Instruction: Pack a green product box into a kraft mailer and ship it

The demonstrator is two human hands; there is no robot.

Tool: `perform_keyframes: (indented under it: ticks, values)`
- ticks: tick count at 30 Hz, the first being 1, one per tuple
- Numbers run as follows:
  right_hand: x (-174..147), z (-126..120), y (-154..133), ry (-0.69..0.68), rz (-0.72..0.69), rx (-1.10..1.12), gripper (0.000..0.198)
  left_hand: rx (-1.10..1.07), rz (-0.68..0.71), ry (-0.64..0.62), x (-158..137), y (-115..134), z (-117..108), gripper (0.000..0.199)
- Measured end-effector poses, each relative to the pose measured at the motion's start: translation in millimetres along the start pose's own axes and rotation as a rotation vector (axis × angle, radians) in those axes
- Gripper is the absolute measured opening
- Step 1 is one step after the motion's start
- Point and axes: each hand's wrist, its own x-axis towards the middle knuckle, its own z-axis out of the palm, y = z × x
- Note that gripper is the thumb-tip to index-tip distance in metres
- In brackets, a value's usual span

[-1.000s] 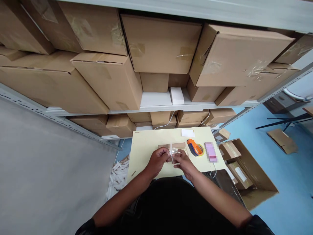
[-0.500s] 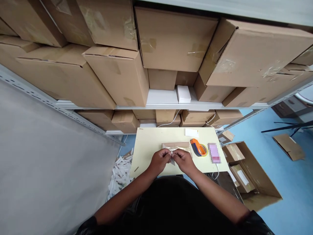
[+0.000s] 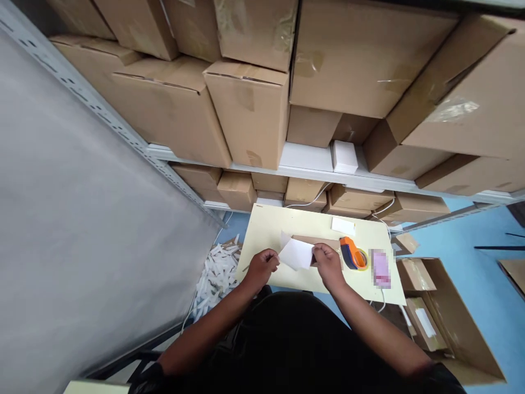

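Note:
A white label sheet (image 3: 297, 254) is stretched between my two hands above the table. My left hand (image 3: 261, 269) pinches its left corner, and my right hand (image 3: 329, 266) grips its right edge, fingers closed. At the upper left of the sheet a thin, paler flap stands up; whether it is backing paper I cannot tell. Behind the sheet lies a small cardboard box (image 3: 324, 242), partly hidden by it and by my right hand. An orange and blue tape dispenser (image 3: 353, 254) with a yellow-edged roll rests just right of the box.
On the pale yellow table (image 3: 262, 230) lie a white card (image 3: 343, 225) and a blurred pink thing (image 3: 381, 268) with a cable. Shelves ahead hold several cardboard boxes (image 3: 246, 109). White paper scraps (image 3: 213, 279) heap at the left; a large open carton (image 3: 463, 317) stands right.
My hands have moved apart from a close pinch, and the white sheet now spreads between them. The head view has turned left, shifting the table rightward in the picture.

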Motion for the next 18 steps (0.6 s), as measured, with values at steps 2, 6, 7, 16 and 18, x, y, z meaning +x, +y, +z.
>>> perform_keyframes:
  ticks: [2,6,7,16,18]
  values:
    - [3.0,-0.4,-1.4,0.033,0.019,0.001,0.024,0.022,-0.028,0.057,-4.4,-14.1,-26.2,0.015]
    - [6.1,-1.2,-4.1,0.036,0.003,-0.056,0.023,0.055,-0.101,0.151,-16.8,-42.2,-87.3,0.016]
    - [6.3,-1.1,-4.6,0.022,-0.008,-0.070,0.023,0.066,-0.124,0.170,-20.4,-48.4,-103.3,0.016]
    - [9.8,4.3,-6.7,0.048,-0.095,-0.157,0.025,0.356,-0.320,0.357,-31.2,-104.7,-220.6,0.022]
    - [10.1,2.4,-9.1,0.059,-0.088,-0.140,0.027,0.463,-0.361,0.378,-25.2,-114.5,-240.3,0.021]
